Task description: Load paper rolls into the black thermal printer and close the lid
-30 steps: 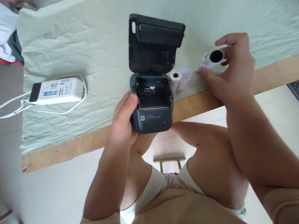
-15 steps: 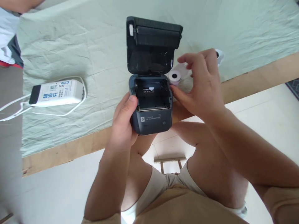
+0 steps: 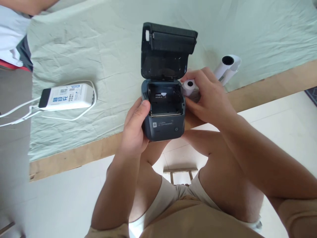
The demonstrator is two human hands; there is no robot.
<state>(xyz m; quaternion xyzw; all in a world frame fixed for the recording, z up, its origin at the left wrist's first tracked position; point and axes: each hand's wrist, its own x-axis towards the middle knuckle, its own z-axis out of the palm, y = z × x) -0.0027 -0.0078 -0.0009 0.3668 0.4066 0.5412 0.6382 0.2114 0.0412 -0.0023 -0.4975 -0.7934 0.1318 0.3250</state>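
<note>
A dark label printer (image 3: 164,127) is held near the table's front edge, its lid (image 3: 165,62) swung up and its paper bay showing no roll inside. My left hand (image 3: 135,127) grips the printer's left side, thumb on the rim. Just right of the printer stands a small white paper roll (image 3: 189,84) with a dark core hole. My right hand (image 3: 206,94) curls around this roll, fingers behind it and thumb in front. Beyond that hand, a larger white paper roll (image 3: 228,62) with a loose end sits on the cloth.
A white power strip (image 3: 70,96) with white cables lies at the left on the pale green cloth (image 3: 111,39). The wooden table edge (image 3: 99,148) runs along the front. Another person's arm (image 3: 29,5) shows at the top left. A wooden stool (image 3: 180,170) is below.
My right hand has lowered and closed around the small paper roll beside the printer. The larger roll behind it has come into fuller view. The whole view has shifted slightly.
</note>
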